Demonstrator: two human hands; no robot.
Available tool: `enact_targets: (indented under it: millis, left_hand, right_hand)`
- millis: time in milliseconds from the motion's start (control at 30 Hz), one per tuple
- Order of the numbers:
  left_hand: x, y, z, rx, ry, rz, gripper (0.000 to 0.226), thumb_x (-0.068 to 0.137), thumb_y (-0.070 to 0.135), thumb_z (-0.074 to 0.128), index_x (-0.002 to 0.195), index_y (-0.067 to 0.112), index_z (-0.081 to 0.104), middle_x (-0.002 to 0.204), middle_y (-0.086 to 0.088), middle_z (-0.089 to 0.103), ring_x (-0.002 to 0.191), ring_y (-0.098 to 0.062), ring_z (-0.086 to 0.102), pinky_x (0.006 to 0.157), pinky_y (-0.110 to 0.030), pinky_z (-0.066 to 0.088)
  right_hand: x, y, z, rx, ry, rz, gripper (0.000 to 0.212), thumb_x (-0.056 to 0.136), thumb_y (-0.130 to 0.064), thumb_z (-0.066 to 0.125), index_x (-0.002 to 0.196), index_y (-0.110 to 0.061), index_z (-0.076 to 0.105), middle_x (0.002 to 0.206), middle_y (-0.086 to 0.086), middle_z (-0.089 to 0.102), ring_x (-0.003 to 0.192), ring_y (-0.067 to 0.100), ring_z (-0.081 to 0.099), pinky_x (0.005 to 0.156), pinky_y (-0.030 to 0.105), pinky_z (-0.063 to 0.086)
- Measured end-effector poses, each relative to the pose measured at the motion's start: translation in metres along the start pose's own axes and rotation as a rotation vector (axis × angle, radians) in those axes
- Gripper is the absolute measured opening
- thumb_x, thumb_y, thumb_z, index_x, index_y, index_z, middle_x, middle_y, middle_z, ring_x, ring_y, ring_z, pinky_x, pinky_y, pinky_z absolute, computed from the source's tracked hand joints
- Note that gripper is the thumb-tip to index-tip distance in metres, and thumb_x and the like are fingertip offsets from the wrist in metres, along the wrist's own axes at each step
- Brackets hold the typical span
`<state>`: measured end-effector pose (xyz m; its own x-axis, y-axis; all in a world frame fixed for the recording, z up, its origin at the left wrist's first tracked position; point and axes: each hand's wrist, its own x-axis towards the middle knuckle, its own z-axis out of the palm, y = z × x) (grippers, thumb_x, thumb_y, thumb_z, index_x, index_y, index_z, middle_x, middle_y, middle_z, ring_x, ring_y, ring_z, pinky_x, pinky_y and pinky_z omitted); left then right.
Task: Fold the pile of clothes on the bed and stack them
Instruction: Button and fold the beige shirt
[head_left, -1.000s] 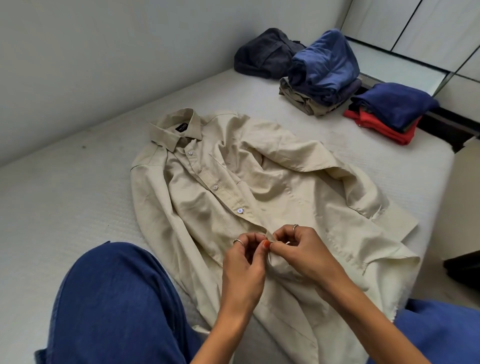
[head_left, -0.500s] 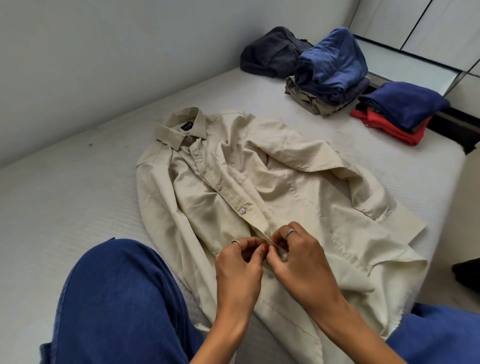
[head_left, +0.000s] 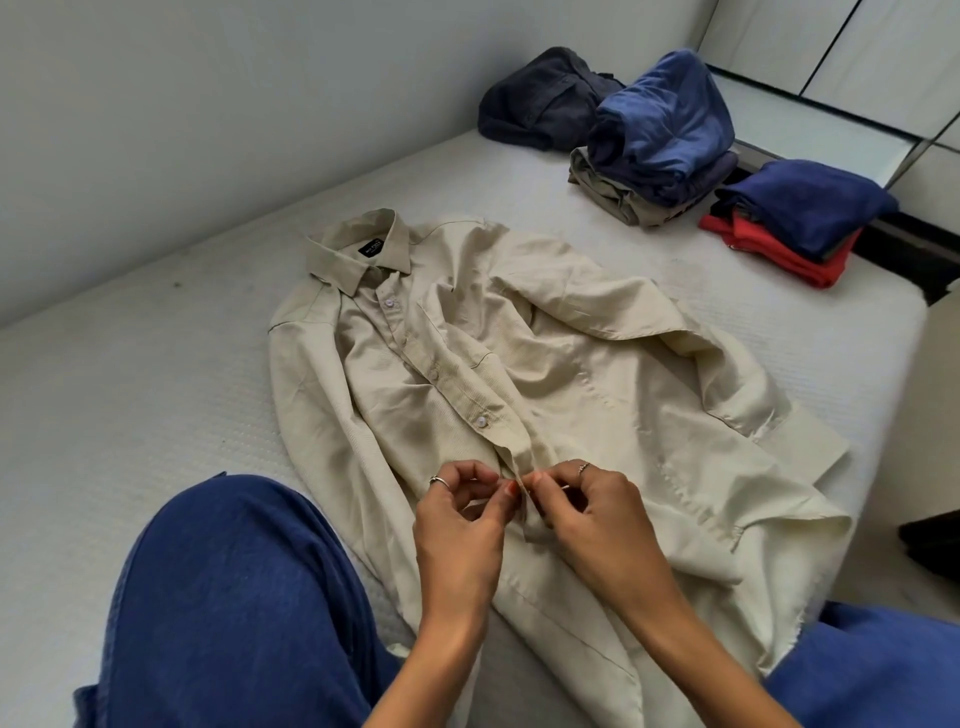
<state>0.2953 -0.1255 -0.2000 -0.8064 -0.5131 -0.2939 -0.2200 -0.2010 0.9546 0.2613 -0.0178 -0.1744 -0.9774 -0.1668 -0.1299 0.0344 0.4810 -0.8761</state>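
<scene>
A beige button-up shirt (head_left: 571, 374) lies front-up on the white bed (head_left: 130, 405), collar toward the wall, its right sleeve folded across the chest. My left hand (head_left: 460, 530) and my right hand (head_left: 587, 519) pinch the button placket at the lower front, fingertips meeting just below the third fastened button. Three buttons above my hands are fastened. At the far end of the bed lie a dark grey garment (head_left: 540, 98), a stack of blue over khaki clothes (head_left: 660, 140), and a navy-over-red stack (head_left: 795, 213).
My knee in blue trousers (head_left: 234, 597) rests on the mattress at lower left, the other leg (head_left: 872, 670) at lower right. A grey wall runs along the left. The bed's right edge drops to the floor, where a dark object (head_left: 930, 540) sits.
The view has shifted slightly. My hands stay at the same spot on the placket, and the fingers have opened a little around the fabric edge.
</scene>
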Motion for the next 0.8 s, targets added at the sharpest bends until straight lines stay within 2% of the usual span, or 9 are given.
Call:
enact_targets:
  millis: [67, 200, 333, 467, 600, 700, 800]
  left_hand:
    - [0.0, 0.001, -0.001, -0.011, 0.004, -0.004, 0.019, 0.077, 0.006, 0.075, 0.085, 0.015, 0.06, 0.079, -0.007, 0.071, 0.078, -0.02, 0.071, 0.074, -0.03, 0.055]
    - [-0.001, 0.0, 0.001, -0.016, 0.022, -0.016, 0.02, 0.078, 0.007, 0.075, 0.086, 0.016, 0.059, 0.077, -0.007, 0.073, 0.077, -0.019, 0.071, 0.076, -0.033, 0.055]
    - [-0.001, -0.001, 0.003, -0.041, 0.014, -0.03, 0.016, 0.082, 0.006, 0.071, 0.087, 0.016, 0.059, 0.078, -0.007, 0.073, 0.078, -0.02, 0.071, 0.077, -0.033, 0.055]
    - [-0.002, 0.001, 0.008, -0.1, 0.017, -0.06, 0.015, 0.084, 0.01, 0.069, 0.093, 0.016, 0.058, 0.077, -0.009, 0.073, 0.077, -0.017, 0.071, 0.07, -0.023, 0.052]
    - [0.0, 0.002, 0.013, -0.148, 0.026, -0.1, 0.018, 0.082, 0.01, 0.072, 0.093, 0.014, 0.058, 0.078, -0.009, 0.073, 0.079, -0.018, 0.071, 0.074, -0.026, 0.053]
    - [0.005, 0.005, 0.014, -0.273, 0.04, -0.176, 0.016, 0.083, 0.001, 0.068, 0.088, 0.011, 0.056, 0.074, -0.011, 0.067, 0.073, -0.019, 0.065, 0.075, -0.028, 0.052]
    - [0.013, 0.012, 0.015, -0.358, -0.006, -0.18, 0.019, 0.083, 0.0, 0.067, 0.086, 0.013, 0.053, 0.075, -0.008, 0.061, 0.067, -0.013, 0.057, 0.07, -0.024, 0.048]
  right_hand:
    - [0.004, 0.001, 0.001, 0.031, -0.001, 0.042, 0.017, 0.09, -0.018, 0.064, 0.075, -0.022, 0.072, 0.062, -0.012, 0.068, 0.057, 0.0, 0.061, 0.057, 0.012, 0.044]
    - [0.009, 0.003, 0.004, 0.092, -0.024, 0.107, 0.011, 0.083, -0.016, 0.069, 0.073, -0.02, 0.071, 0.067, -0.006, 0.071, 0.063, 0.009, 0.067, 0.061, 0.023, 0.052]
    - [0.01, 0.004, 0.007, 0.068, -0.024, 0.107, 0.006, 0.081, -0.017, 0.071, 0.075, -0.018, 0.069, 0.068, -0.005, 0.071, 0.063, 0.007, 0.067, 0.058, 0.017, 0.049]
    - [0.011, 0.004, 0.009, 0.022, -0.006, 0.078, 0.008, 0.083, -0.016, 0.071, 0.077, -0.017, 0.065, 0.065, -0.004, 0.068, 0.058, 0.002, 0.063, 0.055, 0.011, 0.047]
    - [0.005, 0.005, 0.013, -0.04, 0.05, -0.115, 0.013, 0.086, -0.012, 0.068, 0.079, -0.022, 0.062, 0.079, -0.003, 0.066, 0.07, 0.004, 0.065, 0.062, 0.013, 0.05]
    - [0.003, 0.004, 0.014, 0.031, 0.072, -0.189, 0.018, 0.085, -0.007, 0.068, 0.079, -0.023, 0.062, 0.082, -0.004, 0.065, 0.073, 0.005, 0.066, 0.065, 0.014, 0.051]
    - [0.012, -0.002, 0.008, 0.16, 0.042, -0.119, 0.013, 0.085, -0.007, 0.068, 0.081, -0.018, 0.066, 0.077, -0.004, 0.068, 0.069, 0.006, 0.066, 0.065, 0.017, 0.052]
